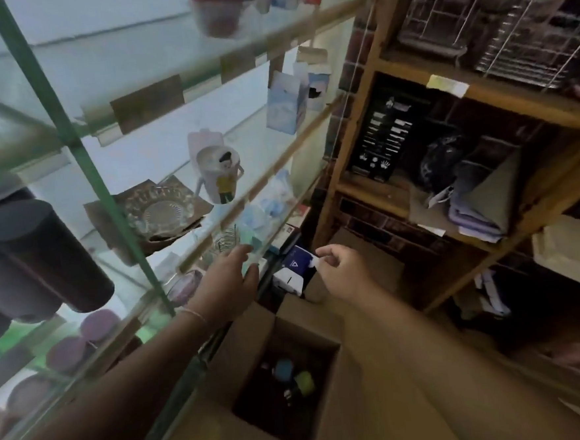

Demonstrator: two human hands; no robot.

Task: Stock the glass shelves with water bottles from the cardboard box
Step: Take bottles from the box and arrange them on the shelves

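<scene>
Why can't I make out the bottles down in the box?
Head view: the cardboard box interior sits in deep shadow, so only a blue cap and a green cap show, soft with blur; wide-angle distortion bends the glass shelves.

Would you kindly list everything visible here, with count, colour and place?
cardboard box: one, brown, open on the floor below the hands; blue and green items inside, too dim to identify.
glass shelves: several tiers, green frame, left.
cartoon mug: one, white, middle shelf.
glass dish: one, clear, left of the mug.
dark tumblers: several, black, far left.
small carton: one, blue and white, between the hands.
wooden rack: one, brown, right, holding folded cloth and wire racks.
left hand: fingers straight, at the shelf edge.
right hand: pinches a small white piece.
</scene>
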